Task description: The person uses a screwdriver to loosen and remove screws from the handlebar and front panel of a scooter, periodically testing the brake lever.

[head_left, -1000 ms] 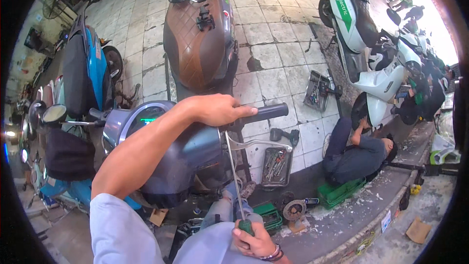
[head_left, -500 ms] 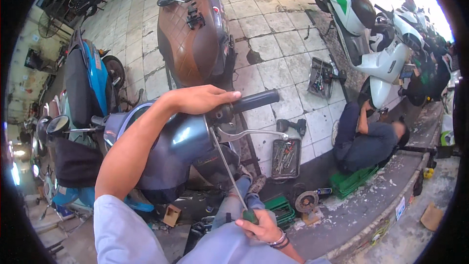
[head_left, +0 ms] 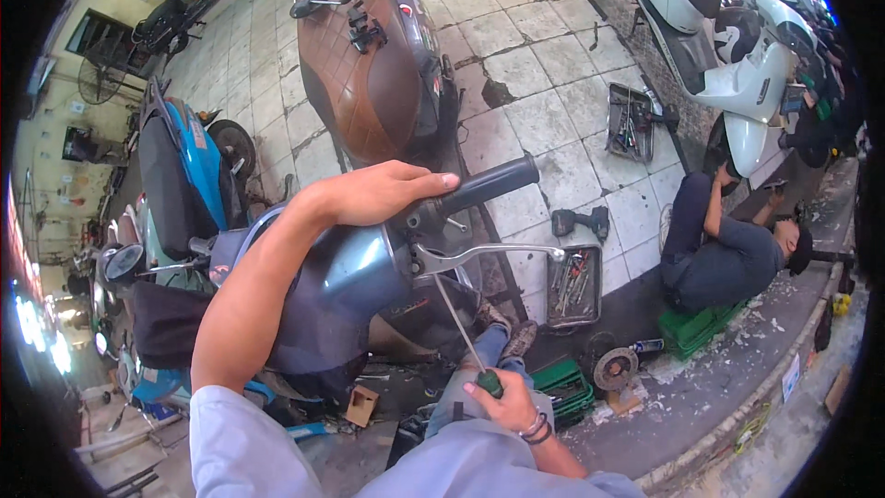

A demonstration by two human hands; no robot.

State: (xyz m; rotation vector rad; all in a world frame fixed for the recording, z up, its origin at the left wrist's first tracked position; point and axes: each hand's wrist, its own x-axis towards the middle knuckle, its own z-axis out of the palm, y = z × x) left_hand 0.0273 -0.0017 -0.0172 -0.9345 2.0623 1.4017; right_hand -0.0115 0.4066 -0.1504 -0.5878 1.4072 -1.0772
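Note:
My left hand point(head_left: 392, 192) is laid over the scooter's handlebar point(head_left: 426, 219) beside its black rubber grip point(head_left: 498, 181). The thumb stretches toward the grip; the other fingers curl over the far side, mostly hidden. A silver brake lever point(head_left: 502, 250) juts out to the right below the grip. Lower down, my right hand point(head_left: 516, 404) is closed around the green handle of a long-shafted screwdriver point(head_left: 464, 334). Its shaft slants up and left to the underside of the lever's mount, where the tip is hidden. Glossy dark blue bodywork point(head_left: 355, 263) lies under my left forearm.
A brown-seated scooter point(head_left: 355, 83) stands ahead. On the right, a tool tray point(head_left: 573, 288), a cordless drill point(head_left: 581, 223) and another tray point(head_left: 631, 122) lie on the floor. A co-worker point(head_left: 724, 258) sits by a white scooter point(head_left: 751, 83). Green crates point(head_left: 564, 389) stand near my feet.
The view has shifted, so most things appear farther right. My left hand stays on the handlebar, and my right hand still holds the screwdriver up to the lever mount.

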